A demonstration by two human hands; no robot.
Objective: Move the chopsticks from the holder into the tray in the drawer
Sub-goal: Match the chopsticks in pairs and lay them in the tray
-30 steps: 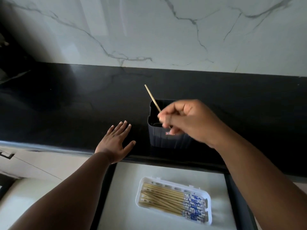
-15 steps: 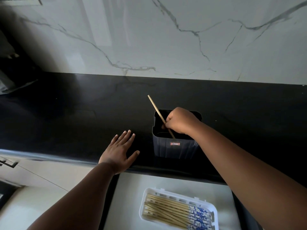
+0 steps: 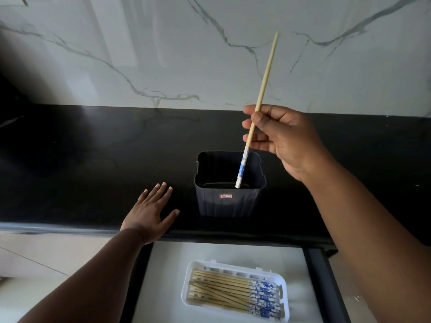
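Bamboo chopstick (image 3: 259, 106), blue-and-white at its lower end, pinched between the fingers (image 3: 255, 120) of the right hand (image 3: 283, 141), tilted, its tip inside the dark holder (image 3: 229, 201) on the black table (image 3: 93, 159). Left hand (image 3: 149, 213) flat on the table, fingers spread. Below, more chopsticks (image 3: 228, 291) lie in the white tray (image 3: 283, 283) in the open drawer (image 3: 163, 287).

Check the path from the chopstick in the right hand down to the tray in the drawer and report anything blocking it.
Nothing visible blocks it. The right hand holds the chopstick above the holder; the drawer is open, and the tray lies uncovered. The left hand rests flat on the counter, off to the side.
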